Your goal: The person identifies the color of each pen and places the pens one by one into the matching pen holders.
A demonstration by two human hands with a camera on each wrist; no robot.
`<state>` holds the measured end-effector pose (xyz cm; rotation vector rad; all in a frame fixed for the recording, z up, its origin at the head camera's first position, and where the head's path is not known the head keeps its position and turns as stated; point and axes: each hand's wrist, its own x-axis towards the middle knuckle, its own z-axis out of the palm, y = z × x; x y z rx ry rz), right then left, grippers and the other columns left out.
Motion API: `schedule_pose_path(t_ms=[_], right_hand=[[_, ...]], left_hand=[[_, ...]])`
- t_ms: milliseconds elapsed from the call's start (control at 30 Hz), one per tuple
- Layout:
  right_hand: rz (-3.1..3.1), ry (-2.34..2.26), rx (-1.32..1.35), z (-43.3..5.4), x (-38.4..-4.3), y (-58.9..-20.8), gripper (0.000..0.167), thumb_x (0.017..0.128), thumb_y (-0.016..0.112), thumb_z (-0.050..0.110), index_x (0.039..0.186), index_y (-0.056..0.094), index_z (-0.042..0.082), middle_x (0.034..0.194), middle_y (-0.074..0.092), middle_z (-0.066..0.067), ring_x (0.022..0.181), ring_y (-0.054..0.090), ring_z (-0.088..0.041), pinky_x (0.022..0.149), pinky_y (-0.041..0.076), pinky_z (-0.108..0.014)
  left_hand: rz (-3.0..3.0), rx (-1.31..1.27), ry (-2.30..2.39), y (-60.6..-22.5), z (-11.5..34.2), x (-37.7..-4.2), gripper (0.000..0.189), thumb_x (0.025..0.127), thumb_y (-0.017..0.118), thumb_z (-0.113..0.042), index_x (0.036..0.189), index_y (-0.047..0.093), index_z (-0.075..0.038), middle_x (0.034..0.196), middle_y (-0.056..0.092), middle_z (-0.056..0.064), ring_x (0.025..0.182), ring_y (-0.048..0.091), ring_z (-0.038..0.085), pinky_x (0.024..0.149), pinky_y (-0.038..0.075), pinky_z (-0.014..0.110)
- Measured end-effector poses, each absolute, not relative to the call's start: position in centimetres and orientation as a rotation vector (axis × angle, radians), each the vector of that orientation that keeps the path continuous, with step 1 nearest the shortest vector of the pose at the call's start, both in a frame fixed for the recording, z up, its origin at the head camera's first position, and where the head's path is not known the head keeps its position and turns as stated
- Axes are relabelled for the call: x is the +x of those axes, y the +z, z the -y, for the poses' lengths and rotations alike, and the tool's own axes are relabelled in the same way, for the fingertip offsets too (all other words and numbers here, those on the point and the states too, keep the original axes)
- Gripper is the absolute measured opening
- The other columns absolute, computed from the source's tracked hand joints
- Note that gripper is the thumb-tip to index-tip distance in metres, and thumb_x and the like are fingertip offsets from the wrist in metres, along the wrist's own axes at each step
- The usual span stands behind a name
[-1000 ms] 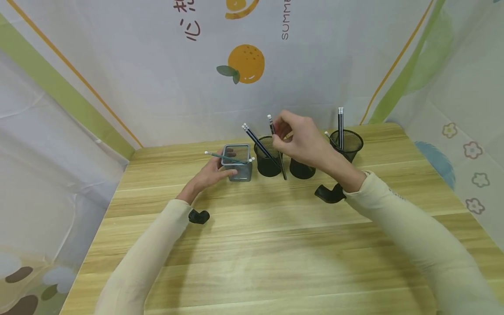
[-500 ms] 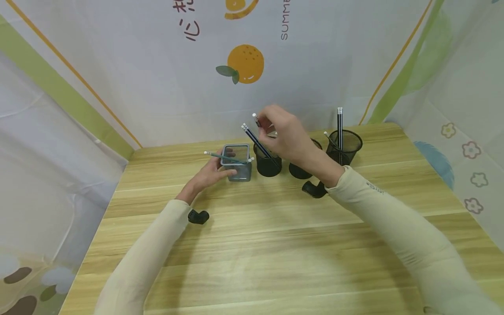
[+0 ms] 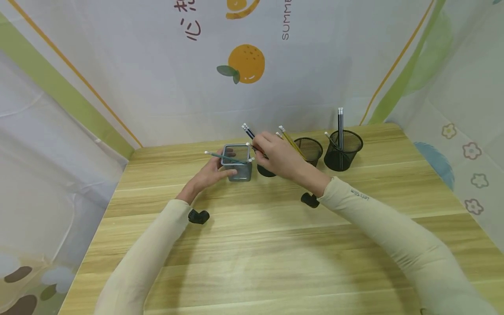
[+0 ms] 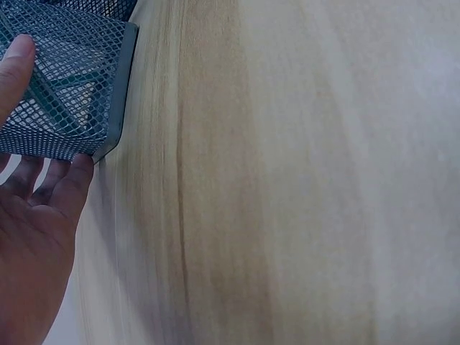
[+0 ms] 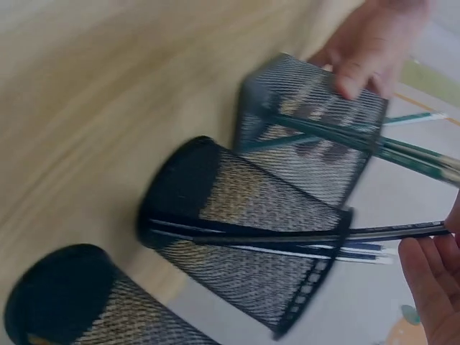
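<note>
My left hand [image 3: 208, 175] grips a square grey mesh pen holder [image 3: 240, 174], thumb on its near side and fingers behind. Green pencils [image 5: 417, 162] with white erasers lean out of that holder. Beside it stands a round black mesh cup [image 5: 266, 284], partly covered in the head view by my right hand [image 3: 281, 155]. That hand pinches a dark pencil [image 5: 402, 231] near its eraser end. In the right wrist view the pencil crosses the cup's rim, and its lower length appears inside. More dark pencils [image 3: 248, 130] stand in this cup.
To the right, a second round black cup [image 3: 315, 151] holds yellow pencils [image 3: 290, 141]. A third [image 3: 334, 161] holds dark pencils [image 3: 340, 124] and a greenish one. A printed cloth [image 3: 315, 65] hangs behind the wooden table [image 3: 236, 253].
My right hand has moved left and then down with the dark pencil, toward the round cup beside the square holder. The yellow pencils have come into view. My left hand stays put.
</note>
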<state>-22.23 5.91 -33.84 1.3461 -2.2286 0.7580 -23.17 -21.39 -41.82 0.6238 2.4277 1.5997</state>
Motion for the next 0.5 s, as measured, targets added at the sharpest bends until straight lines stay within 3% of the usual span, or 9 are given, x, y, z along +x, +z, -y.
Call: schedule_pose_path(t_ms=[500], right_hand=[[2.396, 0.801, 1.201, -7.5, -21.6, -35.6, 0.014, 0.093, 0.064, -0.003, 0.093, 0.053, 0.006, 0.085, 0.047, -0.005, 0.076, 0.044, -0.020, 0.061, 0.039, -0.034]], left_hand=[[-2.425, 0.612, 1.597, -41.9, 21.3, -23.2, 0.073, 0.097, 0.069, -0.002, 0.156, 0.027, 0.003, 0.154, 0.037, 0.025, 0.143, 0.033, 0.043, 0.119, 0.020, 0.056]])
